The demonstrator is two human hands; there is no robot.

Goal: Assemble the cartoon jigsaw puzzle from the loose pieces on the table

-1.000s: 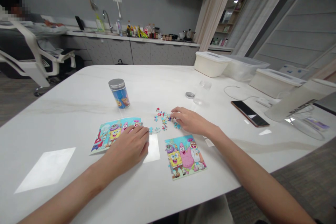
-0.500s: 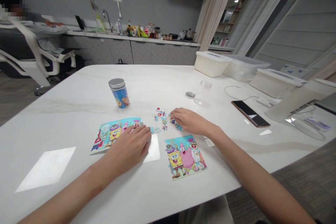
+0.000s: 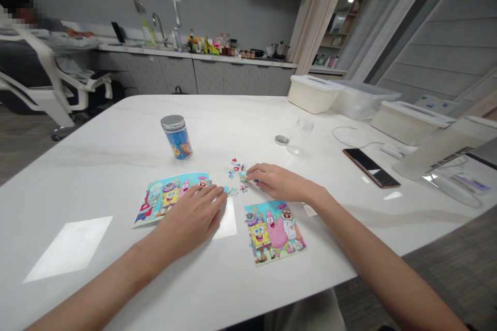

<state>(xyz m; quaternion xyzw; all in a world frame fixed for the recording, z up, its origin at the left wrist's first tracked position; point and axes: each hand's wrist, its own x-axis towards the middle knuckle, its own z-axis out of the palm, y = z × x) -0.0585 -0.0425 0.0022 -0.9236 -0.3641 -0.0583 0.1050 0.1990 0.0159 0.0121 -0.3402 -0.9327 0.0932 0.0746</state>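
Several small puzzle pieces [image 3: 237, 168] lie loose on the white table between my hands. My right hand [image 3: 276, 181] reaches over the right side of them, its bent fingertips at the pieces; whether it pinches one is too small to tell. My left hand [image 3: 196, 209] rests palm down, fingers spread slightly, over the right part of a cartoon picture sheet [image 3: 157, 199], fingertips beside some light blue pieces [image 3: 232, 192]. Nearer the front edge lies a square puzzle picture [image 3: 276, 232] with yellow and pink characters; neither hand touches it.
A blue-labelled jar [image 3: 178, 139] stands behind the sheet. Behind my right hand are a clear jar [image 3: 301, 137] and a metal lid [image 3: 281, 140]. To the right lie a phone [image 3: 370, 168], a cable and a tilted cup [image 3: 442, 150]. Storage boxes [image 3: 314, 94] stand at the back right. A person sits far left.
My right hand has shifted slightly left, now covering more of the pieces on the right side. My left hand has barely moved, its fingertips slightly farther right.
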